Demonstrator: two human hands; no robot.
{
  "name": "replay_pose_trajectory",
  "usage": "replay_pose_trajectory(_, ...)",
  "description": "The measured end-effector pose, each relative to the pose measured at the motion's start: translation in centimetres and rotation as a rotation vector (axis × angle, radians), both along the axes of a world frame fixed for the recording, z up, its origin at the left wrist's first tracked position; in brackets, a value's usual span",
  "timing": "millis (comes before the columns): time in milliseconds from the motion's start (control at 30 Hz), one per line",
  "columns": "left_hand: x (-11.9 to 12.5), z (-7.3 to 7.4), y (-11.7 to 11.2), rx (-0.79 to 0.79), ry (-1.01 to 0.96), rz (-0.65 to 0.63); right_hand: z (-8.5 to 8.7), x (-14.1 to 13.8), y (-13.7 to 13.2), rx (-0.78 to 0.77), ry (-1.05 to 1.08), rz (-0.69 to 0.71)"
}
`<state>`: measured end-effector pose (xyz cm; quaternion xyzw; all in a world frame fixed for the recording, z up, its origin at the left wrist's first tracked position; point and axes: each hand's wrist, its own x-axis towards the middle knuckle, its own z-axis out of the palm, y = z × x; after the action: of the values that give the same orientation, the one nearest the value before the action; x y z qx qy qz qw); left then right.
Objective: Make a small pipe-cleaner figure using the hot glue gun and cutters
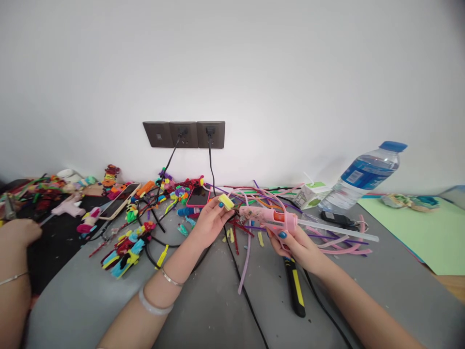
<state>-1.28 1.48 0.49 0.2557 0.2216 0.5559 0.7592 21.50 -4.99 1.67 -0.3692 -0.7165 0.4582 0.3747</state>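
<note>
In my right hand is a pink hot glue gun, its nozzle pointing left. A long translucent glue stick juts from its back end. My left hand pinches a small yellow fuzzy piece just left of the nozzle; whether the two touch I cannot tell. Below the gun lies a black and yellow handled tool, its upper end hidden behind my right hand. Pink and purple pipe cleaners spread out behind and under the gun. Small yellow scraps lie between my hands.
A water bottle leans at the back right beside a small drink carton and a black key fob. Colourful pipe-cleaner figures and a phone lie left. Black cords cross the table. Another person's hand is at far left.
</note>
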Motion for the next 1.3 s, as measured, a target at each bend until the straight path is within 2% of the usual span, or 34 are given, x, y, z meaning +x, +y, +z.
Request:
replay_pose_trajectory(167,-0.01,0.12,-0.06,-0.014,0.003,0.015,0.11,0.07,0.04,0.02,0.047,-0.019)
replay_pose_trajectory(400,0.36,0.02,-0.48,0.018,0.074,-0.075,0.53,-0.22,-0.13,0.025,0.106,-0.049)
replay_pose_trajectory(600,0.38,0.28,-0.74,0.037,0.094,-0.094,0.34,-0.23,-0.01,0.039,0.101,-0.026)
replay_pose_trajectory(1300,0.27,0.09,-0.47,0.027,0.054,-0.045,0.02,0.15,-0.09,0.014,0.053,0.008)
